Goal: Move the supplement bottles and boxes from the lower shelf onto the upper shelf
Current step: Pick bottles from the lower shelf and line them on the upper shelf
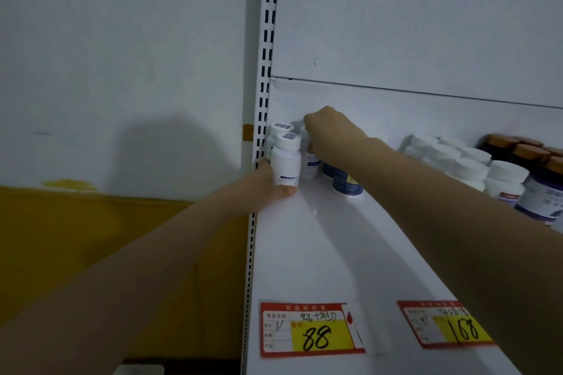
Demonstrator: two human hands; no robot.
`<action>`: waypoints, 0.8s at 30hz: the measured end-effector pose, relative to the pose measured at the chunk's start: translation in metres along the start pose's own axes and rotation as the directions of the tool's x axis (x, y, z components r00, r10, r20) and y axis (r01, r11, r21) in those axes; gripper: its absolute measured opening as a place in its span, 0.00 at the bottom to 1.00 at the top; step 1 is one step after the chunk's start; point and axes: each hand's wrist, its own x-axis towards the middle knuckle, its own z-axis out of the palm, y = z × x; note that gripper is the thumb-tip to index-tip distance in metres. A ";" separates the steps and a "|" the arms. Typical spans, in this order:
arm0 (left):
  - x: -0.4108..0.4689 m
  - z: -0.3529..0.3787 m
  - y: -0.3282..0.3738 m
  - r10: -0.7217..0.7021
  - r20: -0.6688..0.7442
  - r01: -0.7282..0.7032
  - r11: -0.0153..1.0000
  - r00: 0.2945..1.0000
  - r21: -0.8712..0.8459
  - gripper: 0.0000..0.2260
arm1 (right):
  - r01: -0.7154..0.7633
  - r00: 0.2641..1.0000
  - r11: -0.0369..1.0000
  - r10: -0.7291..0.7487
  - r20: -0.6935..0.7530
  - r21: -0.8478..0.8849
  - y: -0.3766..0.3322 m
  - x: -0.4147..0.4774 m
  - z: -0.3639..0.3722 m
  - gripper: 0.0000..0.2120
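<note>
Both hands are up at the far left corner of the white upper shelf [350, 253], which suggests the job is well under way rather than just begun. The left hand [271, 184] is wrapped around the base of a white supplement bottle [285, 160] with a barcode sticker on its cap, holding it upright at the shelf's left edge, just beside the slotted upright [263, 100]; its base looks at or just above the shelf top, though I cannot tell whether it is fully set down. The right hand [327, 137] is curled over the top of another white bottle [307, 155] next to it, fingers closed down on it, most of that bottle hidden behind the hand. A third capped bottle [278, 128] stands behind these, and two dark blue-labelled bottles [347, 183] stand just to the right under the right forearm. Further right the shelf already carries a cluster of white-capped bottles [451, 158] and some brown-capped jars [518, 146], well apart from the corner group. Price tags marked 88 [307, 330] and 168 [447, 326] sit on the front edge. The lower shelf is out of view, so what remains there, boxes included, cannot be judged; no boxes show on the upper shelf, so that part likely remains.
</note>
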 end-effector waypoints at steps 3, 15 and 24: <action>0.003 -0.004 -0.007 -0.027 0.063 0.026 1.000 0.998 0.015 0.40 | 0.000 1.000 1.000 0.000 -0.001 0.026 0.000 0.000 0.000 0.13; -0.001 -0.001 -0.010 0.032 -0.083 -0.033 0.999 0.996 -0.018 0.32 | 0.009 1.000 0.999 -0.009 0.008 0.051 0.002 0.001 0.000 0.13; 0.006 -0.002 -0.015 -0.002 0.044 0.008 0.992 0.999 -0.128 0.38 | 0.012 1.000 0.999 -0.012 0.007 0.033 0.001 0.000 -0.001 0.14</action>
